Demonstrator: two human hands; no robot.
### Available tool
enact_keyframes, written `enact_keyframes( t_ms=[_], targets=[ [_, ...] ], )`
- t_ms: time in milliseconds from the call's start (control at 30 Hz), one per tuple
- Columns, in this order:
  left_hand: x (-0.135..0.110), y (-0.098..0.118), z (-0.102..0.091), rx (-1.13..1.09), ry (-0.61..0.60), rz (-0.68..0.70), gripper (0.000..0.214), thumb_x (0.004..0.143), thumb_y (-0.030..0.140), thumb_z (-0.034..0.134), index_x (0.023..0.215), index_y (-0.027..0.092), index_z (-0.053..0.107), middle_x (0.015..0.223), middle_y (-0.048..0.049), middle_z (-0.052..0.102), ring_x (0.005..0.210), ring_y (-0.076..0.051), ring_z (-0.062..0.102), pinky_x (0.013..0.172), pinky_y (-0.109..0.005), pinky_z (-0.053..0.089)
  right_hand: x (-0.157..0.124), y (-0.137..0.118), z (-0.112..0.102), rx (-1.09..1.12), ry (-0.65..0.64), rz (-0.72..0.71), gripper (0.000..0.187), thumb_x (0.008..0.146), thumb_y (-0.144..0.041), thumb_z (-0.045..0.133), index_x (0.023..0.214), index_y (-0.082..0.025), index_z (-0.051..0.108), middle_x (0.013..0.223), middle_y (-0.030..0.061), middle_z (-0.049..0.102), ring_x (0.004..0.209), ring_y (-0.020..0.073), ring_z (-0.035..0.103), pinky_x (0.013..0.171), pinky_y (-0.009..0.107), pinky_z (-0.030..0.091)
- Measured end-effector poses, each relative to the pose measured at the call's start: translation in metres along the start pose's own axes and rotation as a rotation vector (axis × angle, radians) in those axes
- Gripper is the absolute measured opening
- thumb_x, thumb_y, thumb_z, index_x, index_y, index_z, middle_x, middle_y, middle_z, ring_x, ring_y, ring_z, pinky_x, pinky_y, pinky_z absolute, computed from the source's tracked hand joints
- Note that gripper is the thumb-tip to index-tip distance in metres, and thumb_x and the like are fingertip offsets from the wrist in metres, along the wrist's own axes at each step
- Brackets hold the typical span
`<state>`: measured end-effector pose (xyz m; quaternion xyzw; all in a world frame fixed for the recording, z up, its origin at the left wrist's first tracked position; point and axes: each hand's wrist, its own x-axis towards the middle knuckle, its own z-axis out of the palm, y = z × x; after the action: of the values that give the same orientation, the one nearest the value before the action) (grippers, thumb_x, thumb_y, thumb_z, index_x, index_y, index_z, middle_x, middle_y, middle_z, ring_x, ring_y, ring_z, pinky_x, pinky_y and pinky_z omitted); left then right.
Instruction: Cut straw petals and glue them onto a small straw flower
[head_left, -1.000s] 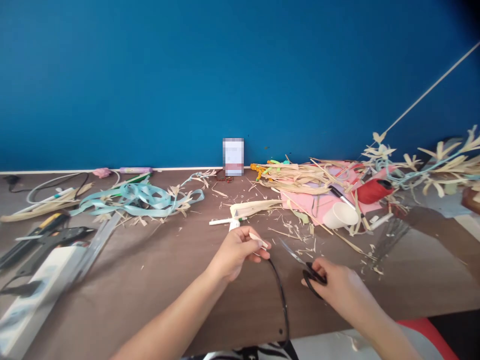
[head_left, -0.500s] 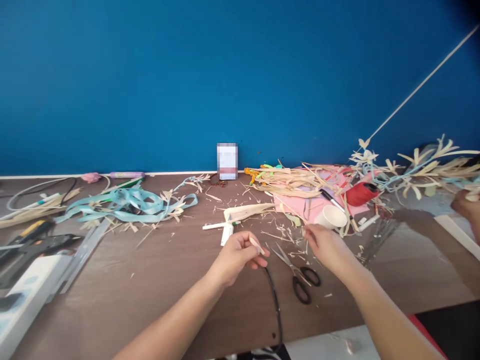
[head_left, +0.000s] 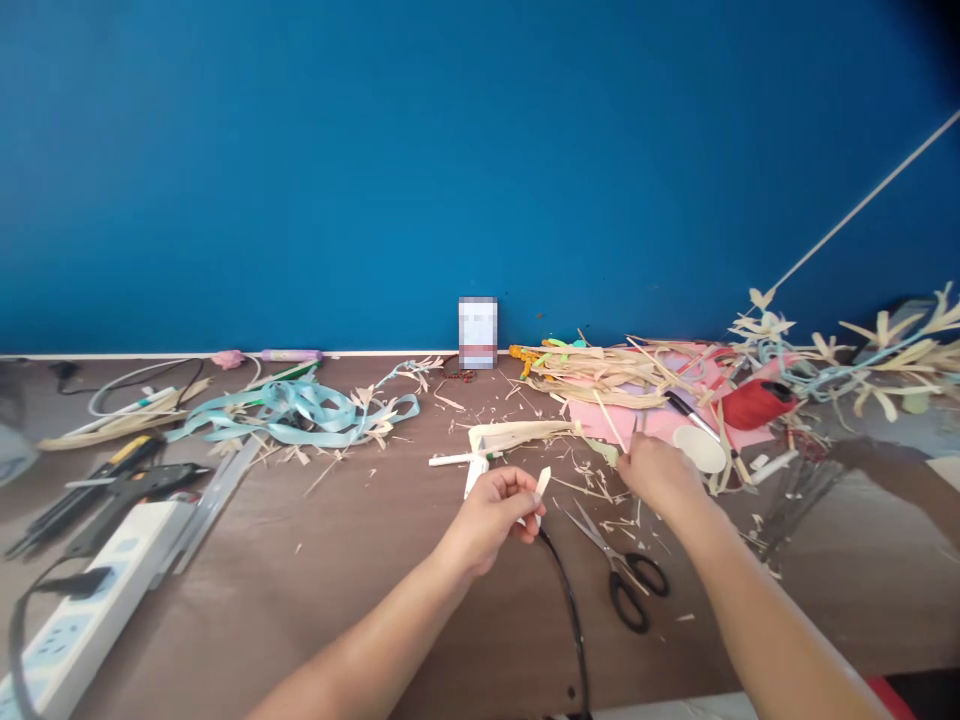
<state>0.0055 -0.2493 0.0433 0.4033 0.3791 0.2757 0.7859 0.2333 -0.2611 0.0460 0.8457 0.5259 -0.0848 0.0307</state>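
My left hand (head_left: 506, 515) is closed in a pinch on a small cream strip of dried husk (head_left: 543, 482), whose pointed end sticks up past the fingers. A black cable (head_left: 570, 590) runs down the table just below that hand. My right hand (head_left: 660, 475) is closed around a thin pale stick (head_left: 610, 420) that slants up and left from the fingertips. Beside the right hand is a white cup (head_left: 699, 449). Black-handled scissors (head_left: 619, 565) lie partly open on the table between my forearms.
Blue ribbon (head_left: 300, 412), a glue gun (head_left: 135, 500) and a power strip (head_left: 105, 590) lie to the left. Dried husk strips (head_left: 607, 370), pink paper (head_left: 600, 420), a pen (head_left: 694, 417) and red thread (head_left: 757, 404) lie back right. A pixelated card (head_left: 478, 332) stands by the blue wall.
The view has swung slightly left. The husk strip in my left hand now points upward. A thin stick now shows in my right hand, where none was visible before.
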Motion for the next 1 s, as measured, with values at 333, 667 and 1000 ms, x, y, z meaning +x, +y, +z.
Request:
enact_keyframes(
  t_ms=[333,667,1000],
  targets=[
    [0.003,-0.006,0.001,0.013,0.021,0.014,0.021,0.062,0.029,0.065,0.065,0.013,0.052,0.058,0.0002,0.058,0.043,-0.006,0.047,0.041,-0.018,0.038,-0.067,-0.030,0.011,0.625,-0.063,-0.301,0.015,0.086,-0.030,0.031,0.082,-0.022,0.043,0.057,-0.0049,0.050,0.049,0.0106,0.048,0.046,0.020,0.038],
    [-0.004,-0.016,-0.005,0.176,0.082,0.149,0.023,0.065,0.032,0.064,0.061,0.012,0.053,0.050,0.0026,0.051,0.042,-0.006,0.044,0.044,-0.019,0.036,-0.081,-0.065,0.015,0.860,-0.052,-0.388,0.028,0.084,-0.040,0.040,0.064,-0.021,0.041,0.052,-0.0052,0.040,0.048,0.0105,0.037,0.047,0.022,0.030],
    [-0.013,-0.015,-0.007,0.206,0.024,0.201,0.020,0.069,0.031,0.061,0.070,0.011,0.059,0.062,-0.0007,0.054,0.049,-0.007,0.044,0.048,-0.021,0.038,-0.082,-0.067,0.012,0.911,-0.078,-0.426,0.034,0.085,-0.038,0.040,0.057,-0.019,0.038,0.053,-0.0056,0.032,0.050,0.0099,0.033,0.047,0.021,0.028]
  ],
)
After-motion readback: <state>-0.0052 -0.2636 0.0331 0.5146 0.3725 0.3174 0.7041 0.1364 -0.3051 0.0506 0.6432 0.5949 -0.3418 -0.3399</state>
